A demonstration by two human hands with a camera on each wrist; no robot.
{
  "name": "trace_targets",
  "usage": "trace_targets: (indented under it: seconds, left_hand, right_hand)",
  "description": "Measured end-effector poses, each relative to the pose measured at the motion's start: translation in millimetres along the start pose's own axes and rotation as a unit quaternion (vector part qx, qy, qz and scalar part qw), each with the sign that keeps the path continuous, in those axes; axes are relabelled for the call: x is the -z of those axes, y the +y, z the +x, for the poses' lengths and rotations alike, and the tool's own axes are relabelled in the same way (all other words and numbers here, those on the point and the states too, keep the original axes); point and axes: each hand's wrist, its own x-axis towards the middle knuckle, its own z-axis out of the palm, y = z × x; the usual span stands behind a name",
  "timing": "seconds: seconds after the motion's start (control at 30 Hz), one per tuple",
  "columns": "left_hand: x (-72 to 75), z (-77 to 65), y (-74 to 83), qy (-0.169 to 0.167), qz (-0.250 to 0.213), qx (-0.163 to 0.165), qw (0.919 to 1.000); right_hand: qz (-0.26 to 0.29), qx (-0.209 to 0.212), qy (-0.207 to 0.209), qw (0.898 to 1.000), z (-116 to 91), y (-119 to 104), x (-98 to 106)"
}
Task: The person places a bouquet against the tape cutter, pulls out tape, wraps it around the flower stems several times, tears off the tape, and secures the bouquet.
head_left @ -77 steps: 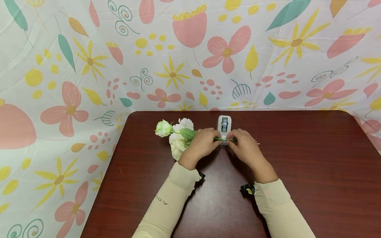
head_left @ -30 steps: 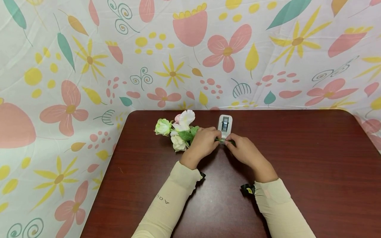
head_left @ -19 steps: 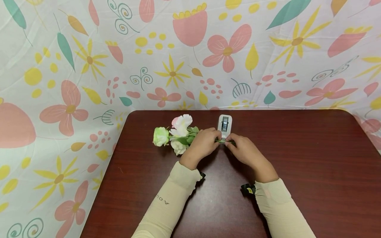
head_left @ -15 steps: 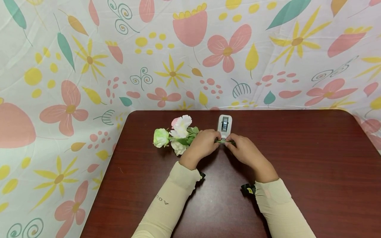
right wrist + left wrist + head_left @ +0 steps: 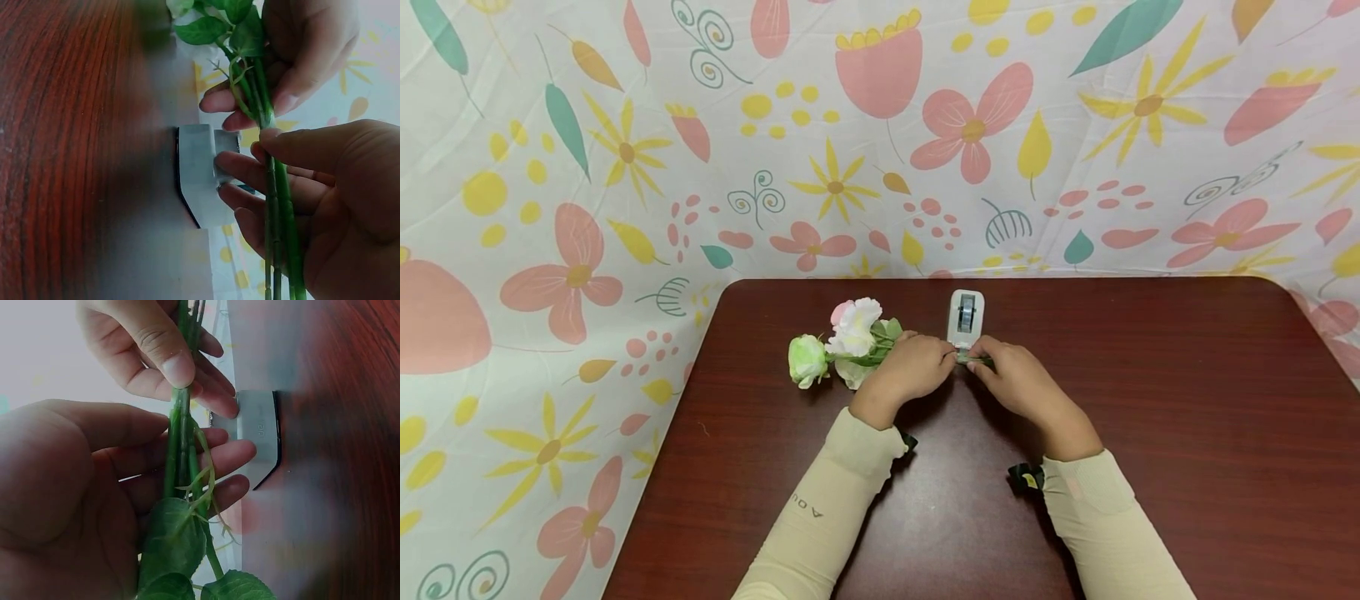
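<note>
A bunch of artificial flowers lies across both hands, its blooms to the left, white, pink and pale green. My left hand holds the green stems just below the leaves, thumb on one side and fingers behind. Right beside it, my right hand pinches the same stems between thumb and fingers. A shiny clear band of tape shows on the stems between the two thumbs. Just beyond the hands stands a white tape dispenser with a roll in it, its front end partly overlapped by the fingers.
The dark red-brown wooden table carries everything. A flower-patterned cloth hangs behind its far edge and along the left side. Black wrist-camera mounts sit under both sleeves.
The blooms have turned about the stems and shifted, the pale green rose now lower. Both hands remain near the dispenser; the left fingers have moved slightly on the stems.
</note>
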Motion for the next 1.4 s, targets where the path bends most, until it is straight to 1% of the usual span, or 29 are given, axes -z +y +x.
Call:
trace_targets:
  seconds: [0.1,0.27,0.33,0.5,0.6,0.9,1.03,1.2,1.3,1.4]
  left_hand:
    - [0.2,0.0,1.0,-0.003,0.0,0.008,1.0]
    - [1.7,-0.5,1.7,-0.008,0.015,0.005,0.9998]
    - [2.5,-0.9,1.4,-0.009,0.017,0.0,0.9998]
    - [4.5,-1.8,-1.0,0.003,0.016,-0.025,0.9996]
    - [5.5,-2.5,-2.3,0.013,0.011,-0.034,0.9993]
    - [7.3,-2.0,-4.6,0.035,-0.027,-0.044,0.9981]
    - [7.0,-2.0,-5.4,0.044,-0.029,-0.045,0.9976]
    - [4.7,-1.2,-7.1,0.051,-0.026,-0.04,0.9976]
    - [3.9,-0.9,-7.4,0.056,-0.021,-0.034,0.9976]
    - [3.7,-1.1,-6.9,0.061,-0.019,-0.031,0.9975]
  right_hand:
    - [-0.002,0.003,0.001,1.0,0.2,-0.1,0.2]
    - [-0.004,0.002,0.001,1.0,-0.6,-1.4,0.7]
    - [-0.005,-0.001,0.0,1.0,-1.3,-2.0,0.8]
    - [-0.015,-0.006,0.005,1.0,-2.7,-2.3,0.7]
    - [-0.018,-0.001,0.011,1.0,-3.1,-2.4,0.5]
    - [-0.015,0.007,0.026,1.0,-2.7,-2.0,-0.1]
    - [-0.005,0.0,0.017,1.0,-1.3,-1.1,-0.5]
    - [0.014,-0.017,-0.011,1.0,0.6,-1.3,-1.1]
    - [0.011,-0.024,-0.023,0.999,1.6,-1.5,-1.1]
    - [-0.002,-0.027,-0.026,0.999,2.2,-1.4,-0.9]
